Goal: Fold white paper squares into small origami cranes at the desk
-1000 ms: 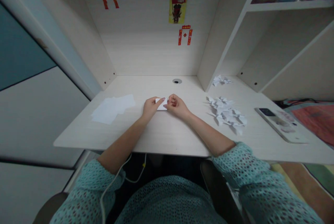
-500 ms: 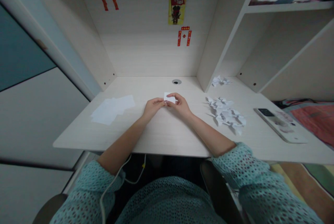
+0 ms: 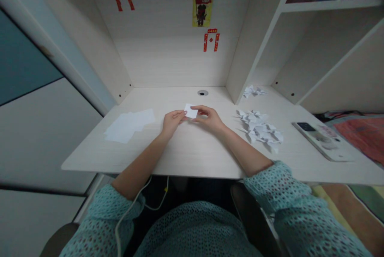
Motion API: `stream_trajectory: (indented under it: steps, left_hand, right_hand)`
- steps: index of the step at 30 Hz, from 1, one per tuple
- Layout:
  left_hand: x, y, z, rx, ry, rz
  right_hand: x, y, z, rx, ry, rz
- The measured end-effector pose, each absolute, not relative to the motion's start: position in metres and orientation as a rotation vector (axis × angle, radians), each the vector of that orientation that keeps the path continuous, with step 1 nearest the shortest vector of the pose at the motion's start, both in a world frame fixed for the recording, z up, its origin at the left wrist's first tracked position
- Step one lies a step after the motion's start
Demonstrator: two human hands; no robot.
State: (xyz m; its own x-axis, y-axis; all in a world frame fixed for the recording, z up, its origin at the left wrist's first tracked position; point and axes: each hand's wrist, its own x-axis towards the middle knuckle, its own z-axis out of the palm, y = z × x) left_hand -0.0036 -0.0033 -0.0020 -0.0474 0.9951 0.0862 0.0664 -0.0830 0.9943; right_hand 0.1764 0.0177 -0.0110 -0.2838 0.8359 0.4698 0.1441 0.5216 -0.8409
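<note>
A small white square of folded paper (image 3: 191, 111) is held between my two hands, just above the middle of the desk (image 3: 192, 153). My left hand (image 3: 174, 122) pinches its left edge with thumb and fingers. On the other side, my right hand (image 3: 209, 117) has its index finger at the top edge and its thumb at the lower right corner. Flat white paper sheets (image 3: 129, 126) lie overlapping to the left of my hands. To the right is a heap of folded white paper pieces (image 3: 259, 127) with pointed ends.
More folded paper pieces (image 3: 253, 91) sit behind the heap, beside the upright panel (image 3: 243, 65). A phone (image 3: 322, 141) lies on the desk at the right. At the back is a round cable hole (image 3: 203, 93). A white cable (image 3: 129, 211) hangs by my left sleeve.
The paper square has shifted slightly left and is now tilted, with more of it showing. My right fingers have opened wider around its edge. The view has moved a little.
</note>
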Motion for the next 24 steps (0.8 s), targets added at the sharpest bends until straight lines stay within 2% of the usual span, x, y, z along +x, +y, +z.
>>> stream_trajectory:
  steps: [24]
  left_hand:
    - [-0.0028, -0.0060, 0.0004, 1.352, 1.226, 1.323]
  right_hand:
    - [0.1827, 0.0201, -0.0106, -0.808, -1.687, 1.064]
